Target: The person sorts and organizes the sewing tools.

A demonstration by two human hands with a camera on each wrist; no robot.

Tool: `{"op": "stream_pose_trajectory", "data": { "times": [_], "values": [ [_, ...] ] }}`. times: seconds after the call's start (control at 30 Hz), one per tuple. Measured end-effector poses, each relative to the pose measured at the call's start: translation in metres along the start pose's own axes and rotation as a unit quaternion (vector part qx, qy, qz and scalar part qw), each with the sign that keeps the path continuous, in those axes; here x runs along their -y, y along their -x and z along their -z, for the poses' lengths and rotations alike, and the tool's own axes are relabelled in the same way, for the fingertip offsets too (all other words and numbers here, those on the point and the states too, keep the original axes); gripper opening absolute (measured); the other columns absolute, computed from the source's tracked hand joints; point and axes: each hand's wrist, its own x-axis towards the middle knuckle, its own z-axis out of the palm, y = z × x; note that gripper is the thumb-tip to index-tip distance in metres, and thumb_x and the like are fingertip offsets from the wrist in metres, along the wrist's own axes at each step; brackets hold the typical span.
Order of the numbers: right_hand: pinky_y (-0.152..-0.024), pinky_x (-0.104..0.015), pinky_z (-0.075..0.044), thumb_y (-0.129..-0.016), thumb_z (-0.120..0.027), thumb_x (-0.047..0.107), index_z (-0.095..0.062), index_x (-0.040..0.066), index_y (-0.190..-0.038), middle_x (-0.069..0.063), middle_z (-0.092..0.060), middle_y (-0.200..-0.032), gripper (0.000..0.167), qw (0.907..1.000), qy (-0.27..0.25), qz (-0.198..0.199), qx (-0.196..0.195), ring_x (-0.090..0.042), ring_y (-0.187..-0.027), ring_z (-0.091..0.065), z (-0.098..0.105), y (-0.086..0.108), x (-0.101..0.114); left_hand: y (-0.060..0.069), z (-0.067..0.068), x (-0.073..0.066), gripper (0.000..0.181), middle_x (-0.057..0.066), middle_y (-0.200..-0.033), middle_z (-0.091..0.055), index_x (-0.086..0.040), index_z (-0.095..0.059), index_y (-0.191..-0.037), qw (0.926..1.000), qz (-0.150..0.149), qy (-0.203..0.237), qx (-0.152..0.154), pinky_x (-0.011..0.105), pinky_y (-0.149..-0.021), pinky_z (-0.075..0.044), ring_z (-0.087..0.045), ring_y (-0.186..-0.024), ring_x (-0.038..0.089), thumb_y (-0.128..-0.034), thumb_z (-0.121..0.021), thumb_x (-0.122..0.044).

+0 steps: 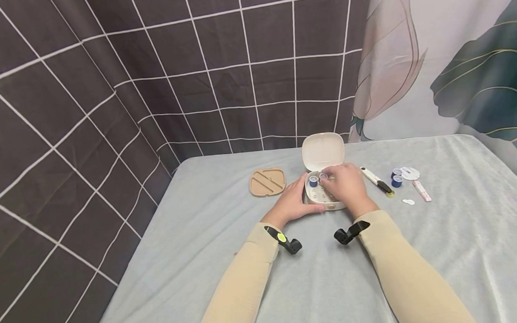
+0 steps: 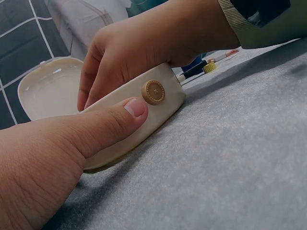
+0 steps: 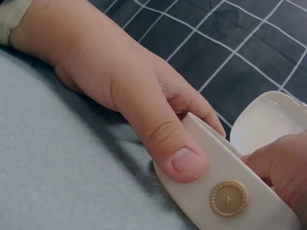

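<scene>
A white sewing box (image 1: 336, 206) stands on the cloth with its lid (image 1: 323, 150) raised. My left hand (image 1: 293, 202) grips the box's left side, its thumb (image 2: 120, 117) lying along the front wall beside a tan button-shaped catch (image 2: 153, 92). Inside, one blue thread spool (image 1: 313, 181) stands at the back left of a pegged base. My right hand (image 1: 348, 185) reaches into the box and pinches a second blue spool (image 1: 323, 176) just right of the first. In both wrist views the right fingertips are hidden behind the box wall.
Left of the box lies a tan divided tray (image 1: 267, 182). To the right are a white-and-black slim tool (image 1: 377, 180), two blue spools (image 1: 397, 181), a white disc (image 1: 411, 173), a pink-patterned strip (image 1: 422, 191) and a small white piece (image 1: 408, 201). Curtains hang behind the table.
</scene>
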Motion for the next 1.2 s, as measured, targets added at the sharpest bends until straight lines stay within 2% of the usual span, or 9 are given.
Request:
{"op": "stream_pose_trajectory", "data": {
  "times": [0.53,1.2],
  "values": [
    [-0.103,-0.064,-0.033,-0.089,-0.076,0.025,-0.075,0.01,-0.117,-0.016,-0.074,-0.112,0.032,0.999,0.026,-0.027,0.025,-0.043,-0.12,-0.053,-0.0025,0.0012,0.0034,-0.0002,-0.001,0.0003,0.115,0.005,-0.161,-0.037,-0.017,-0.019,-0.163,1.0,0.003,0.0,0.001,0.036,-0.12,-0.03,-0.036,-0.146,0.02,-0.0762,-0.08,-0.062],
    [-0.1,-0.064,-0.036,-0.09,-0.075,0.023,-0.074,0.013,-0.118,-0.015,-0.074,-0.112,0.03,0.9989,0.036,-0.017,0.024,-0.042,-0.115,-0.054,-0.0018,0.0005,0.0058,0.0007,0.0004,-0.001,0.115,0.005,-0.161,-0.037,-0.016,-0.018,-0.163,1.0,0.008,-0.001,0.003,0.035,-0.12,-0.03,-0.037,-0.146,0.02,-0.0769,-0.08,-0.06]
  ]
}}
